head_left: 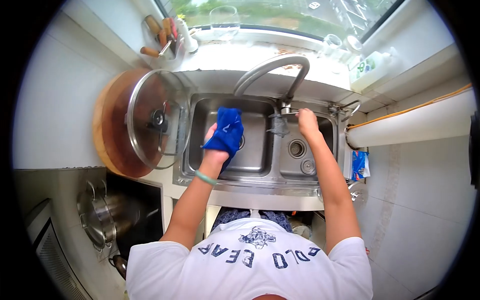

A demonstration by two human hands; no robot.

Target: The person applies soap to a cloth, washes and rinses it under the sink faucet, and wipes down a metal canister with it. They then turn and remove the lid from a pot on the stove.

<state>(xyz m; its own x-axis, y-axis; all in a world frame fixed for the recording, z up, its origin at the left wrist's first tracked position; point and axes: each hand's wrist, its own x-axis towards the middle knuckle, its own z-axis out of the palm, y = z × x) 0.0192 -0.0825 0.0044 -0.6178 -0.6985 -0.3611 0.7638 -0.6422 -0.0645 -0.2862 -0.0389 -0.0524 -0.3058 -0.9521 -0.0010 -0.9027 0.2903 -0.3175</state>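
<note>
My left hand (216, 154) is over the larger, left sink basin (257, 157), holding a bunched blue cloth (229, 131) that hides most of its fingers. At the base of the curved metal faucet (272, 62), the fingers of my right hand (307, 122) are closed around the end of the thin lever handle (291, 113). That hand is above the smaller right basin (286, 167), which has a round drain (297, 148). A grey mesh cloth (278, 125) hangs over the divider between the basins. No water stream is visible below the spout.
Left of the sink, a glass lid (145, 120) leans by a round wooden board (107, 125). Knives in a holder (172, 57), a drinking glass (224, 22) and a white bottle (372, 70) line the windowsill. A steel pot (100, 215) stands at lower left.
</note>
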